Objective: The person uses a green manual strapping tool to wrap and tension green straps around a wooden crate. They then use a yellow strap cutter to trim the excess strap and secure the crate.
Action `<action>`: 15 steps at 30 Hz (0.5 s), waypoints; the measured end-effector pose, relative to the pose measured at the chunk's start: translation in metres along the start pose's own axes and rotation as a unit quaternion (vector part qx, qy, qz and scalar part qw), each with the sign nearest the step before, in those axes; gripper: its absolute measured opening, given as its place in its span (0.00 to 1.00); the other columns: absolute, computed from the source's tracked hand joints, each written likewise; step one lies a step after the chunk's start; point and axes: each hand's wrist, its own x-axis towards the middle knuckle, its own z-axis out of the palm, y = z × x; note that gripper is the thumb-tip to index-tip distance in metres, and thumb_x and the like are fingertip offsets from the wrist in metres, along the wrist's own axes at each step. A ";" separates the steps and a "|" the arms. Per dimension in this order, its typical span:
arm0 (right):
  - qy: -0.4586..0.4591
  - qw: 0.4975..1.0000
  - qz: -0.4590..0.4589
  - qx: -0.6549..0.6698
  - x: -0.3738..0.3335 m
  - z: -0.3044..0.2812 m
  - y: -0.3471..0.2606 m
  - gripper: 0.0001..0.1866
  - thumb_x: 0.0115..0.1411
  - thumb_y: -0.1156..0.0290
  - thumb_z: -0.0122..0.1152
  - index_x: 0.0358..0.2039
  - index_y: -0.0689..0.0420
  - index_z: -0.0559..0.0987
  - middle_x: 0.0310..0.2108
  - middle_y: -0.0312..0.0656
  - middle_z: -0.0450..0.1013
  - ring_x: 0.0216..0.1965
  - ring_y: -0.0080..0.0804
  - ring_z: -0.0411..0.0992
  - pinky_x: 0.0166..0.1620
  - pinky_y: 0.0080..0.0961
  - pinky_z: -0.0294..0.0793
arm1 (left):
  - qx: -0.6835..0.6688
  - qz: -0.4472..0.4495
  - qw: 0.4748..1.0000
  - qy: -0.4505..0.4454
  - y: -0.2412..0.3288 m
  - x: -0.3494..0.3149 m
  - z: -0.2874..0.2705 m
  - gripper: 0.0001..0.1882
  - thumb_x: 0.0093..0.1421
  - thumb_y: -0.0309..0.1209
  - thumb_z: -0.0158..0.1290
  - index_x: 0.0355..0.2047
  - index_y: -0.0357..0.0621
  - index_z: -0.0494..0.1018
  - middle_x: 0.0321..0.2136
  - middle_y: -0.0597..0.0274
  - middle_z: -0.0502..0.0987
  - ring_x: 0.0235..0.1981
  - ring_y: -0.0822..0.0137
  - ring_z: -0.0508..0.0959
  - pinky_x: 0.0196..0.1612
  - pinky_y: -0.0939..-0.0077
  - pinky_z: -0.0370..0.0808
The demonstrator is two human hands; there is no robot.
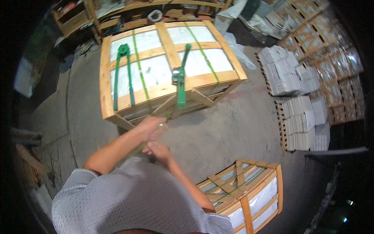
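In front of me stands a large wooden crate (165,37) with white-wrapped contents and two green straps around it. Just off its near side, my left hand (150,128) is closed on a green plastic strap (139,149), which shows above and below the fingers. My right hand (158,151) is closed lower down, close to the left one, and seems to grip the same strap; its fingers are partly blurred. On the crate top lie a green long-handled strapping sealer (124,50) at left and a green strap tensioner (179,78) at right, its end overhanging the near edge.
A smaller strapped wooden crate (245,206) stands at my lower right. Pallets of white stacked packages (300,121) are along the right, with wrapped crates (343,93) behind. A cluttered wooden shelf (113,21) runs beyond the big crate, and plastic sheeting (241,52) lies beside it.
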 end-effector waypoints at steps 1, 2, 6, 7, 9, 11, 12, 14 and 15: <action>0.030 0.999 0.014 0.008 -0.001 -0.006 0.005 0.21 0.67 0.58 0.46 0.44 0.64 0.75 0.38 0.40 0.78 0.38 0.29 0.74 0.41 0.22 0.71 | 0.032 0.001 0.999 0.017 -0.006 0.002 -0.002 0.20 0.68 0.41 0.39 0.35 0.34 0.68 0.08 0.68 0.60 0.07 0.72 0.55 0.10 0.74 0.49; 0.067 0.996 0.055 0.008 -0.003 -0.010 0.009 0.19 0.67 0.60 0.47 0.45 0.64 0.75 0.37 0.40 0.78 0.38 0.29 0.74 0.41 0.21 0.71 | 0.113 0.042 0.992 0.025 -0.014 0.003 -0.003 0.20 0.68 0.40 0.39 0.33 0.34 0.69 0.07 0.66 0.60 0.06 0.72 0.55 0.10 0.74 0.51; 0.318 0.942 -0.110 -0.006 -0.015 -0.020 0.002 0.22 0.65 0.64 0.52 0.54 0.66 0.68 0.43 0.46 0.75 0.40 0.32 0.75 0.43 0.23 0.73 | 0.210 0.009 0.974 -0.080 -0.038 0.002 -0.012 0.17 0.66 0.36 0.40 0.29 0.37 0.72 0.08 0.64 0.63 0.06 0.72 0.58 0.11 0.74 0.56; 0.304 0.947 -0.104 0.000 -0.017 -0.020 -0.005 0.21 0.64 0.63 0.53 0.52 0.64 0.71 0.47 0.48 0.74 0.42 0.35 0.76 0.45 0.26 0.74 | 0.216 0.008 0.970 -0.108 -0.041 0.003 -0.012 0.17 0.66 0.36 0.41 0.28 0.37 0.72 0.09 0.63 0.64 0.07 0.72 0.59 0.11 0.74 0.56; 0.275 0.942 -0.069 -0.181 -0.018 -0.020 -0.021 0.18 0.64 0.63 0.54 0.49 0.62 0.74 0.46 0.47 0.74 0.43 0.38 0.75 0.45 0.28 0.74 | 0.257 0.000 0.957 -0.134 -0.042 0.005 -0.010 0.17 0.65 0.38 0.43 0.27 0.39 0.73 0.11 0.62 0.68 0.10 0.72 0.64 0.13 0.75 0.58; 0.272 0.920 -0.051 -0.276 -0.016 -0.020 -0.037 0.17 0.64 0.62 0.53 0.47 0.61 0.76 0.44 0.48 0.74 0.44 0.43 0.74 0.46 0.30 0.73 | 0.265 0.001 0.954 -0.137 -0.035 0.009 -0.009 0.18 0.65 0.39 0.43 0.27 0.39 0.73 0.12 0.62 0.69 0.10 0.72 0.64 0.14 0.75 0.58; 0.284 0.914 -0.068 -0.282 -0.013 -0.019 -0.043 0.17 0.64 0.60 0.51 0.45 0.60 0.77 0.43 0.49 0.74 0.44 0.45 0.73 0.47 0.31 0.71 | 0.267 -0.005 0.953 -0.144 -0.030 0.012 -0.009 0.18 0.64 0.40 0.43 0.26 0.39 0.73 0.12 0.62 0.69 0.11 0.72 0.65 0.14 0.75 0.59; 0.271 0.901 -0.090 -0.326 -0.007 -0.021 -0.052 0.18 0.65 0.58 0.50 0.43 0.59 0.77 0.41 0.50 0.75 0.44 0.48 0.72 0.48 0.33 0.70 | 0.281 -0.007 0.950 -0.133 -0.020 0.015 -0.009 0.19 0.64 0.41 0.44 0.25 0.39 0.73 0.13 0.62 0.70 0.11 0.72 0.65 0.15 0.74 0.60; 0.247 0.894 -0.093 -0.362 -0.005 -0.021 -0.054 0.18 0.65 0.58 0.49 0.43 0.60 0.77 0.41 0.50 0.75 0.44 0.48 0.72 0.48 0.34 0.70 | 0.281 0.010 0.948 -0.151 -0.015 0.017 -0.011 0.19 0.64 0.40 0.44 0.25 0.39 0.73 0.13 0.62 0.71 0.11 0.72 0.65 0.15 0.74 0.60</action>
